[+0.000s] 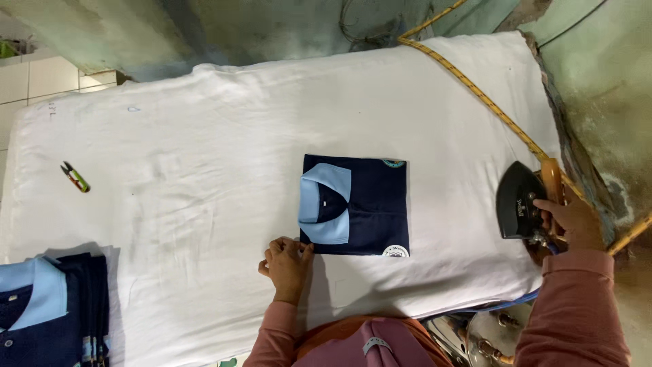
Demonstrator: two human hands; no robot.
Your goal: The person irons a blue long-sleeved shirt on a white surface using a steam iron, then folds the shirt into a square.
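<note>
A folded navy polo shirt (370,204) with a light blue collar lies in the middle of the white padded table (204,136). My left hand (286,264) rests on the cloth at the shirt's near left corner, fingertips touching its edge. My right hand (574,221) grips the wooden handle of a black clothes iron (519,200) standing at the table's right edge, well apart from the shirt.
A stack of folded navy shirts (47,312) with blue collars sits at the near left corner. Small thread snips (75,177) lie at the left. The iron's yellow braided cord (475,88) runs diagonally across the far right. Metal vessels (485,340) stand below the table's near edge.
</note>
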